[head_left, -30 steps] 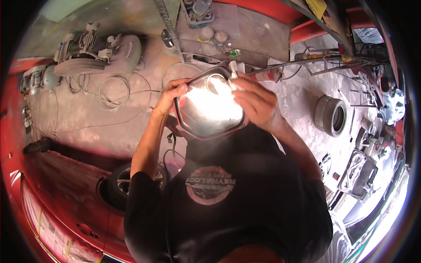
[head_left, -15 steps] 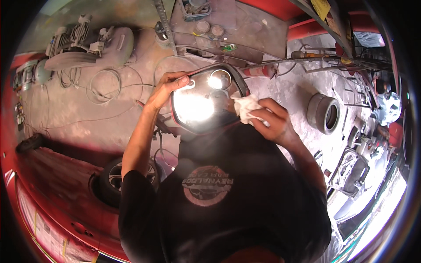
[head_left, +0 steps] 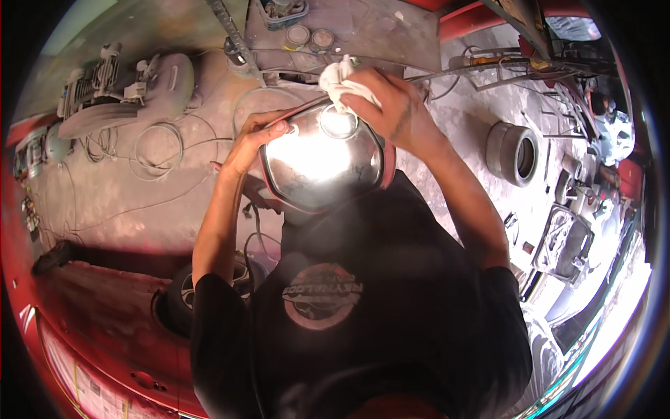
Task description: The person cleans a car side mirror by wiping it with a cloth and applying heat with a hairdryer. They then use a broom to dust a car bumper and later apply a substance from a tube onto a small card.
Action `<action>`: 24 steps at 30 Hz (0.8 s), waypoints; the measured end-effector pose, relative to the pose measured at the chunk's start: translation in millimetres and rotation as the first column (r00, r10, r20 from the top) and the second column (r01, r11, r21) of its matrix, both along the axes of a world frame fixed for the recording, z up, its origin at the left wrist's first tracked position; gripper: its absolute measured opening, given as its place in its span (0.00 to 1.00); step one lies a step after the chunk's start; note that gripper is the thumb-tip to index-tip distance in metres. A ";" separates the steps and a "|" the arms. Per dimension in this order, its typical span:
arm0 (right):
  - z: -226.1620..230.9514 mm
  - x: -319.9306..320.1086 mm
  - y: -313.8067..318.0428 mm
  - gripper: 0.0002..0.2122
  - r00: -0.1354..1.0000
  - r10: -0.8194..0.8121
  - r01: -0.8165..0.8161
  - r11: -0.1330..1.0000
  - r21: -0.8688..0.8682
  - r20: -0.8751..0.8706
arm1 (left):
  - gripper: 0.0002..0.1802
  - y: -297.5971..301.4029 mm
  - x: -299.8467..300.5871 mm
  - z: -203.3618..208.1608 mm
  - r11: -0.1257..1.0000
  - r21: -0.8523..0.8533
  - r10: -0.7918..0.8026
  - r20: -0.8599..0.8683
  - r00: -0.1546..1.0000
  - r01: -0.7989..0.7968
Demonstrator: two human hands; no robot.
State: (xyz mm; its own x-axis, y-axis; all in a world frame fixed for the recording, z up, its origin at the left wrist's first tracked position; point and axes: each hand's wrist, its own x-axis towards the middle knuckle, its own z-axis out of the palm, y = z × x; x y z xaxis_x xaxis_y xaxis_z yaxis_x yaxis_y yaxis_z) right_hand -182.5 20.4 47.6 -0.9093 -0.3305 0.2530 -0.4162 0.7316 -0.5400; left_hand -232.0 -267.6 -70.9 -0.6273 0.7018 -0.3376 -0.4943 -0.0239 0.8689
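A car side mirror (head_left: 328, 185) with a dark red-edged housing is held up in front of my chest, its glass facing me and glaring brightly. A small round mirror (head_left: 339, 124) is set in the upper part of the glass. My left hand (head_left: 257, 142) grips the upper left edge, thumb on the glass side and fingers behind, partly hidden. At the top edge, my right hand (head_left: 398, 108) pinches a crumpled white cloth (head_left: 342, 82). The hand covers the mirror's upper right corner, and whether the cloth touches the rim is hard to tell.
A red car body (head_left: 118, 321) with a wheel (head_left: 187, 293) stands at lower left. A dusty air compressor (head_left: 139, 94) and a coiled hose (head_left: 158, 152) are at far left. Tyres (head_left: 515, 155) lie right. Two tins (head_left: 310, 38) and a blue tub (head_left: 286, 14) sit far off.
My right hand and the cloth have moved from the mirror's right side up and left to its top edge. My left hand keeps its hold; the view has shifted slightly.
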 end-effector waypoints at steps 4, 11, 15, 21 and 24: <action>19.3 41.7 5.8 0.07 0.970 0.066 -0.019 0.980 0.199 -0.236 | 0.36 4.7 2.0 17.8 0.999 0.011 0.037 -0.035 0.999 -0.037; 33.4 12.8 -9.7 0.12 0.993 -0.029 0.053 0.976 0.213 -0.112 | 0.35 13.0 5.6 35.1 1.000 0.001 -0.026 -0.090 0.996 0.026; 22.8 47.2 -13.4 0.13 0.968 -0.249 0.252 0.962 0.109 -0.041 | 0.33 10.3 10.4 28.5 0.998 0.045 0.041 -0.022 0.999 -0.040; 36.5 111.6 12.0 0.10 0.911 -0.249 0.270 0.963 -0.017 0.329 | 0.32 3.0 11.5 23.4 0.994 -0.083 0.074 -0.035 0.997 -0.077; 41.7 117.9 23.8 0.09 0.947 -0.180 0.183 0.983 0.015 0.267 | 0.31 -8.0 15.4 11.9 0.987 -0.112 0.112 -0.022 0.993 -0.114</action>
State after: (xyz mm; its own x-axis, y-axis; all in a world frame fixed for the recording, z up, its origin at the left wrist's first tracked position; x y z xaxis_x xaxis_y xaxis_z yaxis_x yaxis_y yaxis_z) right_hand -64.6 44.2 89.3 -0.9883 -0.1523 -0.0044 -0.1167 0.7756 -0.6204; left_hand -216.6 -275.6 -59.0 -0.7064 0.5841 -0.3999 -0.4802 0.0197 0.8770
